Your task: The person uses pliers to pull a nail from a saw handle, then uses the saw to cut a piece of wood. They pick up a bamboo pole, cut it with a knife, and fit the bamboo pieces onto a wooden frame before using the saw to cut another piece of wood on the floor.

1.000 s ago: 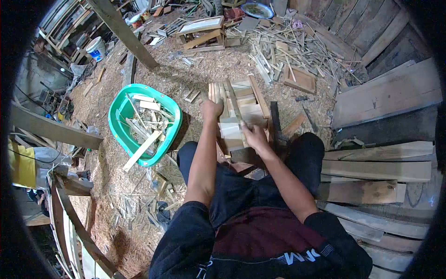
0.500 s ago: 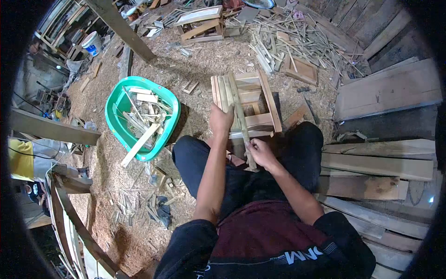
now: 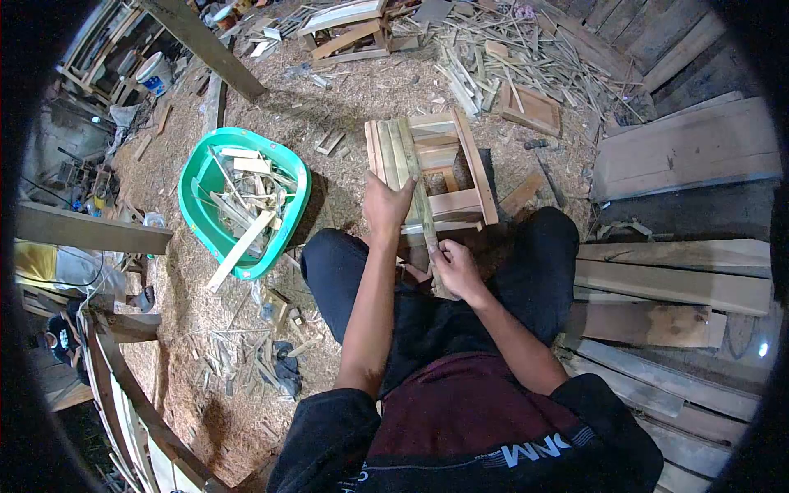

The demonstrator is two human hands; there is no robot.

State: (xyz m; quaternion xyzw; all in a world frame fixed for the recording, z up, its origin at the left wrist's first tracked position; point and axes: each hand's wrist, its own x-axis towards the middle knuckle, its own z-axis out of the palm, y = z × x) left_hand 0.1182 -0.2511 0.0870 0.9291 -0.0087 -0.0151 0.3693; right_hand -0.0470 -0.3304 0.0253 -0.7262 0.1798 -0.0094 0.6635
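Observation:
A small slatted wooden crate frame [image 3: 460, 177] stands on the sawdust floor in front of my knees. My left hand [image 3: 385, 207] grips its near left edge, over the side-by-side slats. A thin wooden slat [image 3: 421, 197] lies lengthwise across the frame. My right hand [image 3: 454, 269] pinches the near end of that slat, just above my lap.
A green plastic basin [image 3: 205, 222] full of wood offcuts sits to the left. Long planks [image 3: 682, 152] are stacked on the right. Scrap sticks [image 3: 526, 66] and another small frame [image 3: 530, 111] litter the floor beyond. A dark beam [image 3: 205, 49] runs at upper left.
The crate frame has turned from lying under my hands to showing its open inside. My right hand has slid back toward my lap along the slat, and my left hand has shifted to the frame's near edge.

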